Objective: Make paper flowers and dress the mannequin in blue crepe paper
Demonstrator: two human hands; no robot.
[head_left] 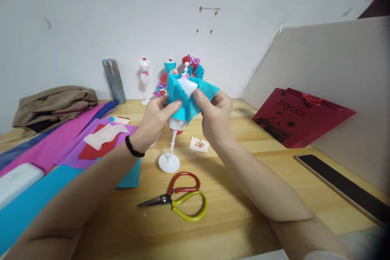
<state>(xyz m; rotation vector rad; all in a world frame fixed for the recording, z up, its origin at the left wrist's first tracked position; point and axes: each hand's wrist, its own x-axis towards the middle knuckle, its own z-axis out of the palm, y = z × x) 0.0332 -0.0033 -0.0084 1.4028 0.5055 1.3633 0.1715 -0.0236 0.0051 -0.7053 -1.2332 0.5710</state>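
A small white dress form (170, 163) on a round base stands tilted on the wooden table. Blue fabric (179, 107) is wrapped around its torso, with the white chest showing through a gap in front. My left hand (155, 115) pinches the fabric at the left side, thumb pressed on its front. On the opposite side my right hand (215, 113) grips the fabric between thumb and fingers, its thumb near the form's chest. Nearer to me lie scissors (164, 199) with one red and one yellow handle, their blades pointing left.
Behind stand a second white dress form (145, 77) and decorated forms (170, 65). Coloured sheets (88, 130), a grey bottle (114, 81) and brown cloth (57, 101) lie left. At right are a red paper bag (292, 120) and a phone (338, 183). A printed scrap (195, 141) lies centrally.
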